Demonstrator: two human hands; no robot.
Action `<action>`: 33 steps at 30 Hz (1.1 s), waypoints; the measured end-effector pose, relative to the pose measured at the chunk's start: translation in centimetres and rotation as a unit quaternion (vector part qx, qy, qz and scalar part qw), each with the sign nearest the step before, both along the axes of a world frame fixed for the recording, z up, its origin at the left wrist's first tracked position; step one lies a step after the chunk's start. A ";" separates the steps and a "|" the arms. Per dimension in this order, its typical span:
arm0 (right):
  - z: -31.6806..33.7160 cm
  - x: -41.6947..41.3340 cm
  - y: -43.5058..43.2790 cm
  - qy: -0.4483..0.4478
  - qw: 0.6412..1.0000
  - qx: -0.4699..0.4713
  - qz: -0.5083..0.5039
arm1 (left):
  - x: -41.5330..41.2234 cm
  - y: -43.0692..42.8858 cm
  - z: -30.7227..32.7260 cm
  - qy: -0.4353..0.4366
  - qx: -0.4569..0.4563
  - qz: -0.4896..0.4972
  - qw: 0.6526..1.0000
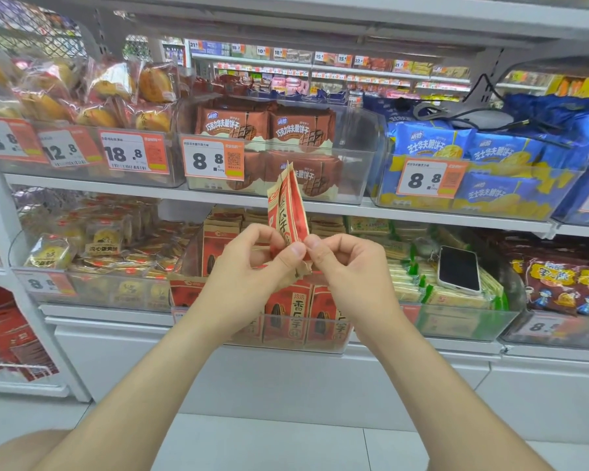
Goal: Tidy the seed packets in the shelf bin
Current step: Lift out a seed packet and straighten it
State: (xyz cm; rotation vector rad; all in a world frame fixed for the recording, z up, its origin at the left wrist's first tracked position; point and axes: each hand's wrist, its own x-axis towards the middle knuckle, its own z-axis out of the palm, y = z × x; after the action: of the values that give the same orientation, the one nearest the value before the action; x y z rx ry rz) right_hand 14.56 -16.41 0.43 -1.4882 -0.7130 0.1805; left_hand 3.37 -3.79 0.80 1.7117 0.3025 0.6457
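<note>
My left hand [249, 263] pinches the lower end of 1 red seed packet [288, 205], held upright above the clear shelf bin [320, 346] of matching packets. My right hand [347, 266] pinches the same end. A phone [458, 268] lies on green packs further right.

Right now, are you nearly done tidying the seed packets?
Partly. The front-row packets stand upright in the clear bin. The left hand and right hand pinch one seed packet above it. That one has yet to go into the bin.
</note>
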 end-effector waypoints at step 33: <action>0.8 0.3 -0.7 0.006 0.994 -0.084 0.073 | 1.1 -1.5 -1.0 0.011 -0.033 0.044 0.998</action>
State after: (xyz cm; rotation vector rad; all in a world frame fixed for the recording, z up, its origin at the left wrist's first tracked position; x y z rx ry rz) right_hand 14.82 -17.07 1.18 -1.5927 -0.8125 0.3684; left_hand 4.42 -5.28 -0.17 1.6516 0.4121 0.6735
